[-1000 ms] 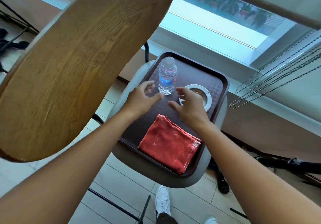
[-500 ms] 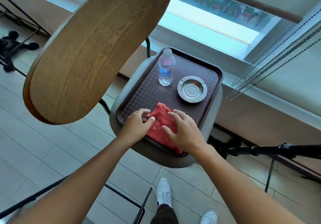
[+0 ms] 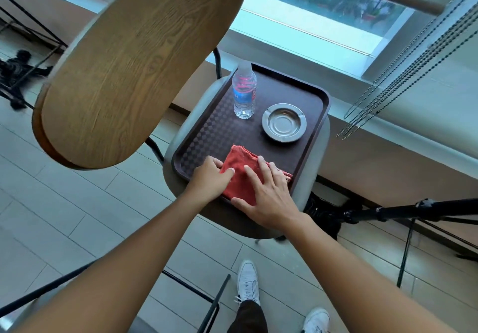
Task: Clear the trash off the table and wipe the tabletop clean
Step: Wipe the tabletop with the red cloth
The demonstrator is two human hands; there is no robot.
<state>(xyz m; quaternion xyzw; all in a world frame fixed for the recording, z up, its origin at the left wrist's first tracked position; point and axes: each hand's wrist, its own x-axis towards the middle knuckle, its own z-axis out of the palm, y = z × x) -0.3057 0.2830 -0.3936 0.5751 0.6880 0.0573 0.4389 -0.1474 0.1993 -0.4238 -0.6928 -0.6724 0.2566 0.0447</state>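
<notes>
Red cloth [image 3: 241, 177], folded, lies at the near end of a dark brown tray [image 3: 314, 97], and both hands are on it. The left hand [image 3: 209, 180] is curled at the cloth's left edge, its thumb on top of the fabric; whether its fingers actually pinch the edge I cannot tell. The right hand [image 3: 266, 195] lies flat and spread over the cloth's right half, pressing down rather than grasping, its thumb along the near edge.

Beyond the hands, on the tray's checkered surface, a round metal ashtray [image 3: 284, 122] sits to the right, and a clear plastic water bottle [image 3: 244, 91] stands upright at the far left corner. Its label is blue and red; the lettering is too blurred to read. The tray rests on a grey chair seat [image 3: 313, 185].

A round wooden worktop [image 3: 134, 58] fills the upper left, just beside the chair, its edge close to the bottle. Behind runs a window ledge with hanging bead chains [image 3: 403, 74]. A black tripod leg [image 3: 413, 208] crosses at the right. White sneakers [image 3: 248, 283] stand on the tiled floor below.
</notes>
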